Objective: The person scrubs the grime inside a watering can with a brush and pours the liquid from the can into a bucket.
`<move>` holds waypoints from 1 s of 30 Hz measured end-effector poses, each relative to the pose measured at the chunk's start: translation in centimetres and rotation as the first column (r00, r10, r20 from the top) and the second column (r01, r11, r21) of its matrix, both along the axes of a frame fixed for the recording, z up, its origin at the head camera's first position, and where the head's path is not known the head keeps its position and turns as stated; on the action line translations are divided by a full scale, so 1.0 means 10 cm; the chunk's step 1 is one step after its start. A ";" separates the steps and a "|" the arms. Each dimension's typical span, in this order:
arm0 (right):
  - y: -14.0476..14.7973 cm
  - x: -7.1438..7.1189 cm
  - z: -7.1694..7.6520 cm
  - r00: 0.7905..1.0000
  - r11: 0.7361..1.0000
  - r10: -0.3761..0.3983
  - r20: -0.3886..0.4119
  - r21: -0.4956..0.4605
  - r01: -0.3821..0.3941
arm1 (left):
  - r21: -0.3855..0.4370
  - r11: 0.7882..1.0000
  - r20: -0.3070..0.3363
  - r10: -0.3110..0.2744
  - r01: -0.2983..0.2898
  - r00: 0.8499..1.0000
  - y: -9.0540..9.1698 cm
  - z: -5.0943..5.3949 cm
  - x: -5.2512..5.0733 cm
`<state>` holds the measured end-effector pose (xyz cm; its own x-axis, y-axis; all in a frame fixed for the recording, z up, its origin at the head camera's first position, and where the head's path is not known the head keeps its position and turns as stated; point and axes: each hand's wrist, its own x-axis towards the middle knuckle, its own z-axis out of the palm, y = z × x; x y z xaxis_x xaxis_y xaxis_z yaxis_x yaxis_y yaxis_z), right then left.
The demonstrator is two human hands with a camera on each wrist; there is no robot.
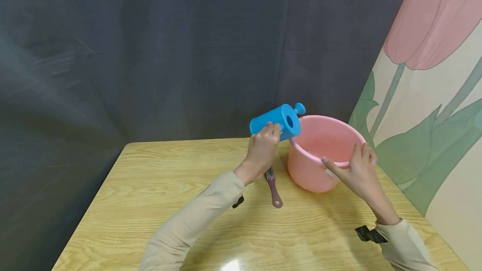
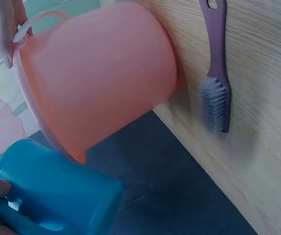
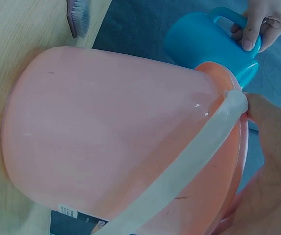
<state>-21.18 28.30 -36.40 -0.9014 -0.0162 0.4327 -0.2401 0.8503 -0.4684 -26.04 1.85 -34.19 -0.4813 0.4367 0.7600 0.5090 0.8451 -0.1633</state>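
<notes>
My left hand (image 1: 262,146) grips the handle of a blue watering can (image 1: 269,120), which is tilted toward the left rim of a pink bucket (image 1: 310,175). In the right wrist view the can (image 3: 204,44) is close against or just behind that rim; touching I cannot tell. With thumb and fingers, my right hand (image 1: 363,170) pinches the bucket's near right rim. The bucket stands upright on the table, its white handle (image 3: 179,166) hanging down the outside. A purple scrub brush (image 2: 217,63) with pale bristles lies left of the bucket, partly hidden by my left hand in the head view.
The wooden table (image 1: 162,204) carries these things. Behind its far edge hangs a dark curtain (image 1: 188,53). A wall painted with tulips (image 1: 433,95) runs along the right side, close to the bucket.
</notes>
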 end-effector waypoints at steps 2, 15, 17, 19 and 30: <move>0.00 -0.01 0.00 1.000 1.000 0.001 -0.003 0.004 -0.001 | -0.023 1.000 -0.007 0.011 -0.011 1.000 0.01 0.02 0.01; 0.02 0.00 -0.01 1.000 1.000 -0.001 0.001 0.014 0.001 | -0.098 0.994 -0.029 0.048 -0.051 0.998 0.12 0.07 0.07; 0.03 0.00 -0.01 1.000 1.000 0.002 -0.005 0.015 -0.002 | -0.101 0.994 -0.042 0.045 -0.049 0.998 0.13 0.07 0.07; 0.03 0.00 -0.01 1.000 1.000 0.005 -0.008 0.014 -0.005 | -0.107 0.993 -0.054 0.047 -0.053 0.997 0.14 0.07 0.07; 0.06 0.01 -0.02 1.000 1.000 0.004 -0.018 0.027 -0.004 | -0.122 0.989 -0.123 0.073 -0.088 0.990 0.22 0.08 0.07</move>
